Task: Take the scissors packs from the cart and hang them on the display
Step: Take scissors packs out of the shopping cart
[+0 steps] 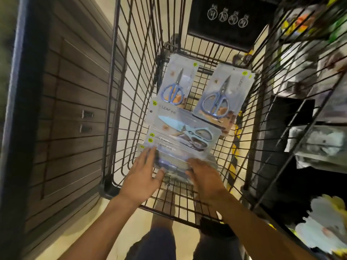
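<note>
Wire shopping cart (pixel 131 91), dark metal, holds all the scissors packs on its floor. Near stack of packs (pixel 174 158) lies crosswise, long axis left-right; readable print "LEAF" on the top edges, yellow round stickers at the left corners. Top crosswise pack (pixel 184 128) shows pale blue scissors, blades pointing left, handles right. Two more packs at the far end lie lengthwise: left far pack (pixel 176 85) and right far pack (pixel 221 96), both blue-handled scissors with tips pointing away from the person, handles toward them; right one reads "LEAF" down its side.

Left hand (pixel 144 177) rests flat on the near stack's left end, fingers spread and straight. Right hand (pixel 204 175) is on the stack's right end, fingers curled over its edge; a firm grip can't be confirmed, blurred.

Black plaque (pixel 228 21) at the cart's far end carries four round white pictograms, unreadable. Wood-slat cabinet (pixel 75 109) on the left, wire shelving (pixel 309 109) with blurred goods on the right.
</note>
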Demonstrator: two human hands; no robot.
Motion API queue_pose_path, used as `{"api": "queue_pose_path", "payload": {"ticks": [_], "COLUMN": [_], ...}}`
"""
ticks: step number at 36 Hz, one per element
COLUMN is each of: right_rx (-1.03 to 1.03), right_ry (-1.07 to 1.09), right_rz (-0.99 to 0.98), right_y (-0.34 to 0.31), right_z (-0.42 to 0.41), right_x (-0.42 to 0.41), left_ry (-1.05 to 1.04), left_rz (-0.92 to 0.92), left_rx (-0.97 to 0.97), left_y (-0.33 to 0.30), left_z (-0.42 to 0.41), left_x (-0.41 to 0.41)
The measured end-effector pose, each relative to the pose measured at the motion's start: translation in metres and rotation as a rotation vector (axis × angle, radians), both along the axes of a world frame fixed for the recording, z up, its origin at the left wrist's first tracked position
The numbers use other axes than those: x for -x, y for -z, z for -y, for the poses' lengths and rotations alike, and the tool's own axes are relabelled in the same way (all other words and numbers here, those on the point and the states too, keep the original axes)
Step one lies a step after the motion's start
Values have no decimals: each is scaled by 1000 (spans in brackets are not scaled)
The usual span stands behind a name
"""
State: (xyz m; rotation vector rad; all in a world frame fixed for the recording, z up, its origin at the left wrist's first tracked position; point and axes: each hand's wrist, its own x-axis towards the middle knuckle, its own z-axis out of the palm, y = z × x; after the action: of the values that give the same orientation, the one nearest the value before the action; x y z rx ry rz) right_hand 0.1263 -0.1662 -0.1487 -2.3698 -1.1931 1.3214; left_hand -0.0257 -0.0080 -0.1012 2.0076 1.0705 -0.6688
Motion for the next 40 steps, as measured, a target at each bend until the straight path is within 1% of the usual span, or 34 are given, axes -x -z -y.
{"api": "queue_pose_path", "payload": {"ticks": [2, 4, 6, 8, 10, 12, 13, 15, 18, 20, 22, 25, 29, 32, 35, 38, 40], "right_rx": [9, 22, -38, -152, -261, -337, -359, -374, -367, -384, -390, -359, -259, -255, -252, -258, -200], "right_ry": [45, 171, 330, 511, 665, 863, 945, 986, 910, 879, 875, 779, 539, 487, 406, 197, 69], "right_rz": [-20, -100, -166, -258, -375, -519, -562, -556, -487, -517, -559, -549, -366, -169, -17, 172, 217], "right_y": [-8, -20, -35, -48, -61, -71, -72, -72, -68, -67, -64, -59, -46, -26, -7, 9, 17], "right_z": [2, 4, 7, 8, 4, -3, -6, -10, -12, -14, -17, -19, -21, -24, -37, -49, -57], "right_x": [-5, -11, -17, -22, -26, -28, -29, -26, -22, -18, -12, -3, -12, -31, -52, -70, -74], "left_ry": [-29, -70, -124, -194, -332, -525, -599, -693, -803, -861, -919, -907, -840, -766, -688, -635, -611], "left_rz": [67, 162, 239, 291, 328, 354, 374, 427, 502, 534, 549, 550, 593, 607, 599, 583, 582], "left_rx": [-5, -29, -3, 59, 102, 186, 238, 312, 382, 408, 387, 297, 209, 157, 113, 85, 63], "left_y": [-7, -15, -27, -34, -36, -38, -39, -41, -36, -32, -30, -28, -34, -38, -38, -40, -40], "left_z": [0, -1, -2, -3, -3, -2, 0, 4, 8, 11, 11, 4, -10, -20, -30, -33, -35], "left_x": [-2, -7, -15, -22, -31, -41, -47, -56, -66, -70, -70, -62, -49, -41, -34, -30, -28]}}
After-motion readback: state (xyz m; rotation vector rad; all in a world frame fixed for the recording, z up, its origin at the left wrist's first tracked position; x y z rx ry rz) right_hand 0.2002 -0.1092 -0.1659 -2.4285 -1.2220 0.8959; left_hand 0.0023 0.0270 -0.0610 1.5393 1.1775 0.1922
